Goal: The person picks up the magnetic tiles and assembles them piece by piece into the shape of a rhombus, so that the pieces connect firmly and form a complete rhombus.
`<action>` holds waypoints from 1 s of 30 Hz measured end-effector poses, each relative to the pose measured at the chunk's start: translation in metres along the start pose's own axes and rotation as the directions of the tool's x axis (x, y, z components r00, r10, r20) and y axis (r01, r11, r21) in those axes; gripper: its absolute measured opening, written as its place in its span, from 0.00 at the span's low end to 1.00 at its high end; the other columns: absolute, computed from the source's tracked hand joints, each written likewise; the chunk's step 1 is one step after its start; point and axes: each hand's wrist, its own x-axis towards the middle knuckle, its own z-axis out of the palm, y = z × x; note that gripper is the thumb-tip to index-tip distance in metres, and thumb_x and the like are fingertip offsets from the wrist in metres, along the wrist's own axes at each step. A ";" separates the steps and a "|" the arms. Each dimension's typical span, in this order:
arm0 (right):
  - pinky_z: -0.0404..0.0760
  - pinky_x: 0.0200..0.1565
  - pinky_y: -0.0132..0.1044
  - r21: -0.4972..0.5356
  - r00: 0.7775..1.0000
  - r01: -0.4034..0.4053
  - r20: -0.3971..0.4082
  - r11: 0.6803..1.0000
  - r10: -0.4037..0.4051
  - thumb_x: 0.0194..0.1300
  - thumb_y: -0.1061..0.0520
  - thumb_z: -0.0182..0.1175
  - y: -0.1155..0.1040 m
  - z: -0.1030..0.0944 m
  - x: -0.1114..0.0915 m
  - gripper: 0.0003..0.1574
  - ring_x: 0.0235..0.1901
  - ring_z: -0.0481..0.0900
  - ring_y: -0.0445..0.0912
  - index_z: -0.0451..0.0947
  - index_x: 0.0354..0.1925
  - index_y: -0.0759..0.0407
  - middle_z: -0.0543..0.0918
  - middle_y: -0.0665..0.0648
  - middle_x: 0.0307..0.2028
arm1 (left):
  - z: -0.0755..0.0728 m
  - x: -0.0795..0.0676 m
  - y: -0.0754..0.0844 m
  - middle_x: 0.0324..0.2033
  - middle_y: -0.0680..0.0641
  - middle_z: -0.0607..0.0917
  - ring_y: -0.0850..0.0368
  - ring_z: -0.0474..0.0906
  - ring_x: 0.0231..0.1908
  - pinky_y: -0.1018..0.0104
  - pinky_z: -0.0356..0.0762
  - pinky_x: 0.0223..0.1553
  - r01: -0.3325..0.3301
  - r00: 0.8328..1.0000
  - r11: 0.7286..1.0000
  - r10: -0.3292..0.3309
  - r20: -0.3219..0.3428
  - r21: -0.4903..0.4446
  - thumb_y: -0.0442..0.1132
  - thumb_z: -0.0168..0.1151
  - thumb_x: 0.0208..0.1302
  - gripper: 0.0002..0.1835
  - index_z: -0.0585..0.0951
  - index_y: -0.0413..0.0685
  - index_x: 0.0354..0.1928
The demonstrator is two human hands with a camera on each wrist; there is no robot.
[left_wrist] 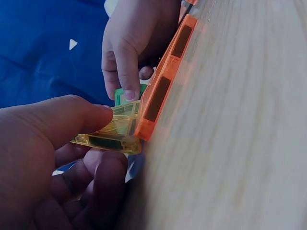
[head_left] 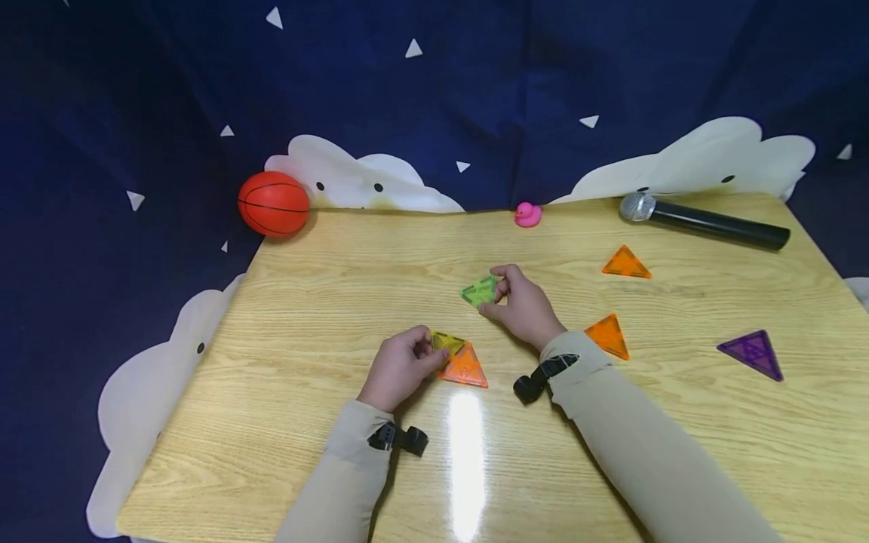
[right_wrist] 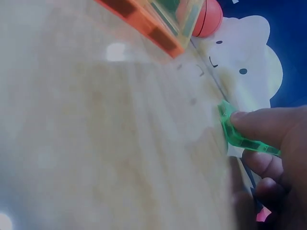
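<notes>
My left hand (head_left: 399, 369) pinches a yellow triangular magnetic tile (head_left: 444, 341) between thumb and fingers. An orange triangular tile (head_left: 467, 368) lies against the yellow one, edge to edge. In the left wrist view the yellow tile (left_wrist: 125, 123) tilts up at an angle from the orange tile (left_wrist: 159, 93). Farther forward and to the right, my right hand (head_left: 528, 308) pinches a green triangular tile (head_left: 479, 291) by one side. From the right wrist, the green tile (right_wrist: 240, 140) shows between thumb and fingers.
Two loose orange tiles (head_left: 625, 262) and a purple tile (head_left: 755, 354) lie on the right of the wooden table (head_left: 271, 422). Along the back are a red ball (head_left: 274, 204), a pink rubber duck (head_left: 527, 215) and a microphone (head_left: 713, 223). Behind hangs a dark blue curtain (head_left: 353, 83).
</notes>
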 end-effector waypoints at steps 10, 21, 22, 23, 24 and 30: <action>0.65 0.36 0.42 -0.014 1.000 0.029 -0.012 0.999 -0.029 0.63 0.53 0.70 -0.001 0.002 -0.018 0.38 0.31 0.67 0.48 0.65 0.67 0.57 0.77 0.53 0.38 | 0.000 0.000 -0.001 0.23 0.55 0.78 0.60 0.72 0.25 0.66 0.71 0.28 0.009 1.000 1.000 -0.009 -0.001 -0.009 0.39 0.71 0.61 0.10 0.77 0.50 0.28; 0.64 0.32 0.40 0.003 0.998 0.058 -0.030 0.998 -0.058 0.63 0.55 0.70 0.000 0.003 -0.037 0.38 0.28 0.65 0.47 0.66 0.67 0.56 0.78 0.53 0.37 | 0.000 0.000 0.000 0.24 0.54 0.79 0.59 0.73 0.25 0.65 0.72 0.30 0.014 1.000 1.000 -0.014 -0.004 -0.012 0.37 0.71 0.61 0.10 0.77 0.49 0.29; 0.63 0.32 0.40 0.003 0.998 0.060 -0.031 0.998 -0.060 0.63 0.55 0.70 0.001 0.003 -0.038 0.38 0.28 0.65 0.47 0.66 0.67 0.56 0.78 0.53 0.37 | 0.000 0.000 -0.001 0.24 0.54 0.79 0.59 0.73 0.25 0.65 0.72 0.30 0.016 1.000 1.000 -0.016 -0.005 -0.012 0.38 0.71 0.61 0.10 0.77 0.49 0.29; 0.63 0.31 0.40 0.002 0.997 0.064 -0.032 0.998 -0.063 0.63 0.55 0.70 0.001 0.004 -0.039 0.38 0.27 0.65 0.47 0.66 0.67 0.56 0.78 0.53 0.37 | 0.000 0.000 -0.001 0.24 0.54 0.79 0.59 0.73 0.25 0.65 0.72 0.30 0.018 1.000 1.000 -0.018 -0.007 -0.012 0.38 0.71 0.61 0.10 0.77 0.50 0.29; 0.63 0.31 0.40 0.004 0.997 0.067 -0.032 0.998 -0.067 0.63 0.55 0.70 0.001 0.004 -0.041 0.38 0.27 0.65 0.47 0.66 0.66 0.56 0.78 0.53 0.37 | 0.001 0.000 -0.001 0.24 0.54 0.79 0.59 0.73 0.25 0.65 0.72 0.30 0.020 1.000 1.000 -0.020 -0.009 -0.012 0.38 0.71 0.61 0.10 0.77 0.50 0.29; 0.62 0.30 0.38 0.003 0.996 0.087 -0.022 0.996 -0.087 0.62 0.55 0.71 0.001 0.003 -0.049 0.37 0.26 0.64 0.46 0.67 0.65 0.57 0.78 0.53 0.35 | 0.001 0.001 -0.001 0.23 0.54 0.77 0.59 0.72 0.25 0.66 0.70 0.29 0.033 0.999 0.999 -0.033 -0.014 -0.013 0.39 0.70 0.61 0.10 0.76 0.49 0.29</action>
